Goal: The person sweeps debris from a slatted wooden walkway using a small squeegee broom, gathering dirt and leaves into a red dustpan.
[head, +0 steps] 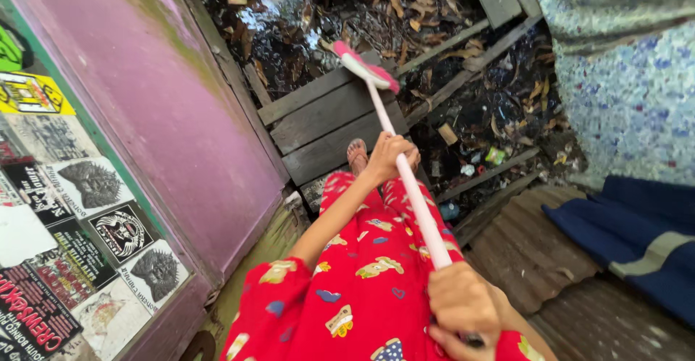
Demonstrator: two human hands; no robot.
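The broom handle [413,187] end is hidden inside the right hand [463,310].

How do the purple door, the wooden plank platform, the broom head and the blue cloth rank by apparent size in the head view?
1. Purple door, largest by far.
2. Wooden plank platform and blue cloth: look alike in area; the cloth is cut off by the frame edge, so unranked.
3. Broom head, smallest, though farthest from the camera.

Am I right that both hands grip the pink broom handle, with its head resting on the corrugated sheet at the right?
Not quite. Both the left hand and right hand do grip the pink broom handle, but the head view shows the broom head resting on the grey wooden planks ahead, by the leaf litter, not on the corrugated sheet.
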